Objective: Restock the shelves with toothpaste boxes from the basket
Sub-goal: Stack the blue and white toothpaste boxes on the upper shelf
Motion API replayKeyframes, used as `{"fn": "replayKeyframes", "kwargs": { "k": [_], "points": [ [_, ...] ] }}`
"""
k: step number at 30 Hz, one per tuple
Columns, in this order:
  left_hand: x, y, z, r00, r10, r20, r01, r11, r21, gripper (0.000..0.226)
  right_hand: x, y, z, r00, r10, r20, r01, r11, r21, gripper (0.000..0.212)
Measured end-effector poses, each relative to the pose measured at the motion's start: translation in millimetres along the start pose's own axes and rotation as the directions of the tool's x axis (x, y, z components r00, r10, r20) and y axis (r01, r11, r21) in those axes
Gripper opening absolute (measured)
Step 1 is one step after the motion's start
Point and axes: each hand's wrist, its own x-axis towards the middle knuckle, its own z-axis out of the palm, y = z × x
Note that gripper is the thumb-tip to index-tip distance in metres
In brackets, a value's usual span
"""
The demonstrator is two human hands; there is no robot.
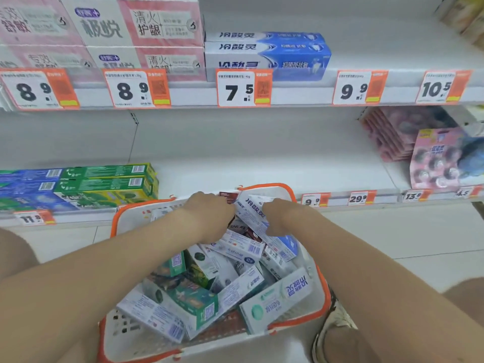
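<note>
My left hand (209, 216) buried in basket (123, 334), grip I cannot tell, my right hand (280, 218) fingers clasping white-blue toothpaste box (251, 209), far side

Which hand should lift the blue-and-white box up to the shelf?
Probably the right hand: it rests on the blue-and-white box, and the matching stack sits above it. The left hand is over other boxes.

The basket (123, 332) stands on the floor (419, 231) before the lower shelf (262, 171), with toothpaste boxes (235, 292) heaped in it. The left hand (209, 214) and right hand (281, 218) lie side by side over the boxes at its far end. On the lower shelf a stack (104, 184) lies at the left end and packs (434, 158) at the right. On the upper shelf (392, 55), tall stacks (117, 35) fill the left end, with a lower stack (267, 53) touching their right side.
</note>
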Motion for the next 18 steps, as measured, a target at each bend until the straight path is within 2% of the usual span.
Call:
{"fn": "replayKeyframes", "kwargs": {
  "k": [3,6,8,11,13,15,18],
  "points": [
    [6,-4,-11,0.996,-0.045,-0.072,0.049,0.997,0.052,0.033,8,-1,8,0.999,-0.03,0.019,0.029,0.999,0.044,0.036],
    [13,-10,-21,0.992,-0.083,-0.095,0.081,0.996,-0.022,0.039,6,1,0,0.991,-0.131,-0.023,0.132,0.991,0.033,0.045],
    [15,-12,-32,0.994,-0.088,-0.061,0.08,0.99,-0.12,0.044,-4,0,-16,0.976,-0.201,-0.087,0.207,0.977,0.061,0.053],
    [12,-16,-50,0.999,-0.03,0.027,0.036,0.959,-0.28,0.056,-25,-7,-48,0.929,-0.293,-0.228,0.328,0.935,0.134,0.052],
    [7,-22,-61,0.999,-0.036,0.035,0.046,0.94,-0.338,0.052,-41,-10,-70,0.894,-0.31,-0.323,0.382,0.905,0.188,0.051],
    [-1,-29,-72,0.997,-0.071,-0.02,0.058,0.923,-0.381,0.042,-58,-5,-92,0.861,-0.309,-0.404,0.414,0.888,0.202,0.051],
    [-23,-39,-92,0.961,-0.129,-0.243,0.004,0.89,-0.457,0.036,-77,5,-117,0.799,-0.296,-0.523,0.467,0.853,0.231,0.045]
  ]
}}
